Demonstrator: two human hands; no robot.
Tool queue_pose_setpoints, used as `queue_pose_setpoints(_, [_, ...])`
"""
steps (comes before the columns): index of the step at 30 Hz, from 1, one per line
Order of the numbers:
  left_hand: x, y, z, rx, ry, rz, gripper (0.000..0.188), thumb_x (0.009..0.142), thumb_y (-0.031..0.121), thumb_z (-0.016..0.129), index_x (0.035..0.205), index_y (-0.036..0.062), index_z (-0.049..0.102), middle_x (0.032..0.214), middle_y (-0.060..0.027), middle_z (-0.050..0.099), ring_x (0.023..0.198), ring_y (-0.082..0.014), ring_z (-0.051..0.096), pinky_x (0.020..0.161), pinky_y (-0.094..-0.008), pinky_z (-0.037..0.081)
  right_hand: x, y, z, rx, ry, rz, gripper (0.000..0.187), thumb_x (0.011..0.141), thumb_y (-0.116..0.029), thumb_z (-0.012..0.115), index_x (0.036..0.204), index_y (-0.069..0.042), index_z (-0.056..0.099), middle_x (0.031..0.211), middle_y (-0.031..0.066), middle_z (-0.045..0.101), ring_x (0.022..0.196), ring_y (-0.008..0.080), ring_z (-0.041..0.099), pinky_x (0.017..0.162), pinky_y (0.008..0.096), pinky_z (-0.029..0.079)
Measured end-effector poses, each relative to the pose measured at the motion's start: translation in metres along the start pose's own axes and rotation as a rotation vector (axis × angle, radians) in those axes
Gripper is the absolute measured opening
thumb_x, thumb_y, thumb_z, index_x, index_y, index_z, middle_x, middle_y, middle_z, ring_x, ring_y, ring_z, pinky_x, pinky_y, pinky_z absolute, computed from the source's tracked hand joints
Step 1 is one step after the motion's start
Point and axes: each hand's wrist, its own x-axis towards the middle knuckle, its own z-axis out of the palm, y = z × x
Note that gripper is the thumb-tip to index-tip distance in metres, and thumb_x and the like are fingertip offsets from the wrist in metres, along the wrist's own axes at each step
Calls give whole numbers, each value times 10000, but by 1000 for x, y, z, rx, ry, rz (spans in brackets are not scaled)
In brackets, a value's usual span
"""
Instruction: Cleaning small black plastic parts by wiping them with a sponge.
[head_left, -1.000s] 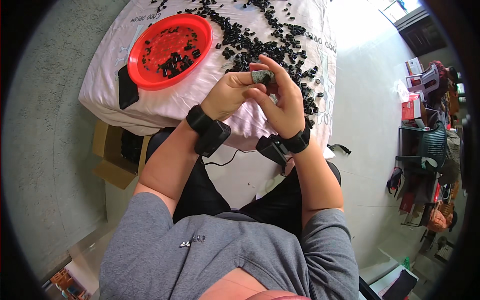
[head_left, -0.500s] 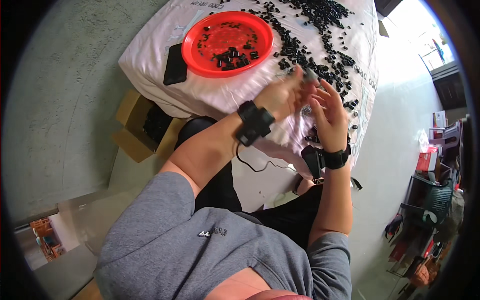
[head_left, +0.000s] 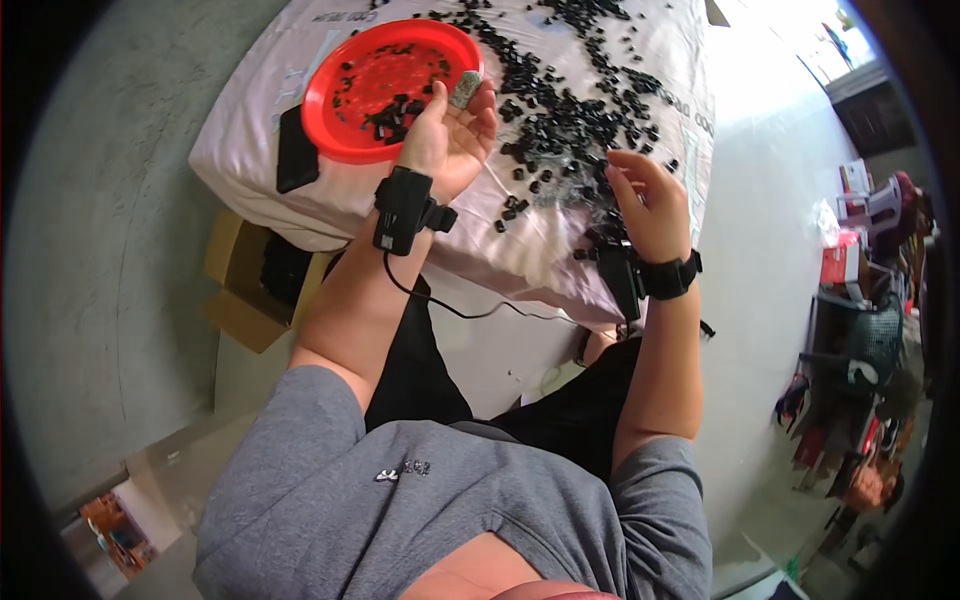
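My left hand (head_left: pixel 452 140) is palm up beside the red basin's right rim, its fingers curled around a small grey speckled block (head_left: pixel 465 90). The red round basin (head_left: pixel 322 135) holds a cluster of small black parts (head_left: pixel 398 118) and some scattered bits. My right hand (head_left: pixel 652 205) hangs over the right side of the cloth-covered table, thumb and fingertips brought close together. Anything between those fingertips is too small to make out. Near it lie many loose small black parts (head_left: pixel 560 130) and a crumpled clear plastic piece (head_left: pixel 555 180).
A black phone-like slab (head_left: pixel 297 150) lies left of the basin on the pale printed cloth (head_left: pixel 235 150). An open cardboard box (head_left: pixel 237 310) with black contents stands on the floor at left. A cable (head_left: pixel 470 314) runs from my left wrist device. Chairs and clutter (head_left: pixel 865 330) stand far right.
My hands were together over the table with the grey block and have parted. The left moved left to the basin with the block; the right stayed over the black parts. The view shifted slightly.
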Motion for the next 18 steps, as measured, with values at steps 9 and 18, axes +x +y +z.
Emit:
queue_pose_setpoints(9, [-38,-47,32,934,-251,-616,444,1017,430,500,1081,17,652,1017,-112,702,830,-125,661,678,-222,522,7,51,-59,-318,139,128,164,833,-114,696,984,-69,739,901,139,725,730,247,709,698,341,555])
queue_pose_setpoints(18, [-22,-26,31,1648,-237,-687,523,981,529,519,919,40,694,822,-49,703,664,-76,642,536,-213,472,5,63,-72,-288,11,225,181,823,-74,679,987,-78,755,882,117,743,772,209,712,710,321,556])
